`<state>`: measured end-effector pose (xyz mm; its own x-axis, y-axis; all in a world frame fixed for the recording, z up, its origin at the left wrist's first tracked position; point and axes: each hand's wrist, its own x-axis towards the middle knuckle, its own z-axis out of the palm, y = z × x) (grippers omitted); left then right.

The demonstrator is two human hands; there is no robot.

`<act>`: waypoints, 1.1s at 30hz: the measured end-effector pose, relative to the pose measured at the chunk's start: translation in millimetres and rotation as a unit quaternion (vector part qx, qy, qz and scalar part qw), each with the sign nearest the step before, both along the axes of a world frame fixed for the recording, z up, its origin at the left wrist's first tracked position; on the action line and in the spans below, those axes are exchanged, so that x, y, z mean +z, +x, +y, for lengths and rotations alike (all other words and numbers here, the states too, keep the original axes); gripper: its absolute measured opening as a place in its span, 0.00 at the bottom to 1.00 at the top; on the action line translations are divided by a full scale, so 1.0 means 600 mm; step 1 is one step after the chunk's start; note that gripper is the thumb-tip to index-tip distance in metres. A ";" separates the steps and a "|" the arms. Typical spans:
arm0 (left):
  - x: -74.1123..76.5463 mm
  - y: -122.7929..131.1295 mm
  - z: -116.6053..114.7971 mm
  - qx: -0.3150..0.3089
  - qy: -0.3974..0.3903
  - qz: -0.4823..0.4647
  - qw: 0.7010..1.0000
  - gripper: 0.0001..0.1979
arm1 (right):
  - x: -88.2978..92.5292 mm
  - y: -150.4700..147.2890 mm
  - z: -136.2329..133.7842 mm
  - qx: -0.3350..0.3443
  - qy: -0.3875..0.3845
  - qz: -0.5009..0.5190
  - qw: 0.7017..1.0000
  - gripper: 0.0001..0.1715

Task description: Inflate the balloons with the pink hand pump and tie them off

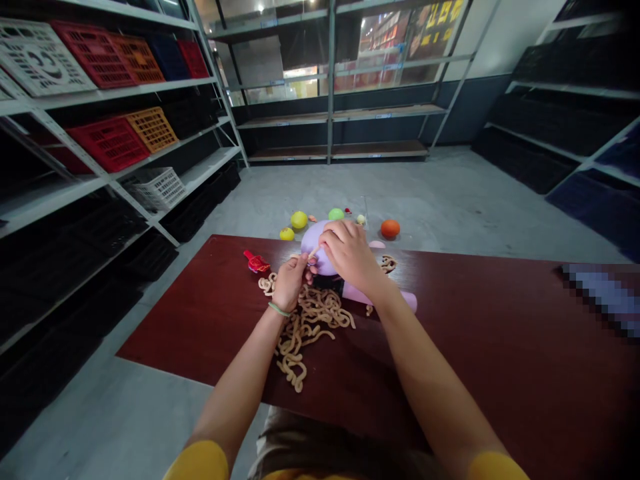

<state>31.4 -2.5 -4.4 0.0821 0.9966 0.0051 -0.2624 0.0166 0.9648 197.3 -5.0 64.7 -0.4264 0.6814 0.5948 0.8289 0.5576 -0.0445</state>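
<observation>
A pale lilac balloon lies on the dark red table, and my right hand presses over its top. My left hand pinches a thin tan strand against the balloon's near side. Below my left hand sprawls a heap of crinkled tan cord. A pink tube with a black end lies under the balloon. A small red plastic item sits to the left, and a short piece of cord lies to the right.
Beyond the table's far edge, yellow, green and orange balloons lie on the grey floor. Metal shelves holding plastic crates stand to the left, with more shelving ahead and to the right. A pixelated patch covers the table's right end.
</observation>
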 end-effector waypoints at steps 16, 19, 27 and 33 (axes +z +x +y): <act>0.008 -0.006 -0.003 -0.040 0.119 0.082 0.989 0.14 | -0.016 0.002 0.010 0.060 -0.046 0.109 0.991 0.12; 0.008 -0.005 -0.009 -0.019 0.148 0.174 0.973 0.11 | -0.019 -0.003 0.009 0.063 -0.062 0.071 0.994 0.11; 0.005 -0.008 -0.015 0.037 0.193 0.257 0.946 0.09 | -0.022 -0.003 0.009 0.069 -0.077 0.033 0.994 0.06; -0.004 -0.006 -0.013 0.155 0.192 0.233 0.941 0.07 | -0.032 -0.022 0.011 0.072 -0.063 0.055 0.994 0.03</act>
<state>28.1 -10.5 -6.8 -0.1306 0.9051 0.4046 0.2549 -0.3637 0.8959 184.4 1.7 45.2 -0.4624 0.6902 0.5566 0.7273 0.6543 -0.2071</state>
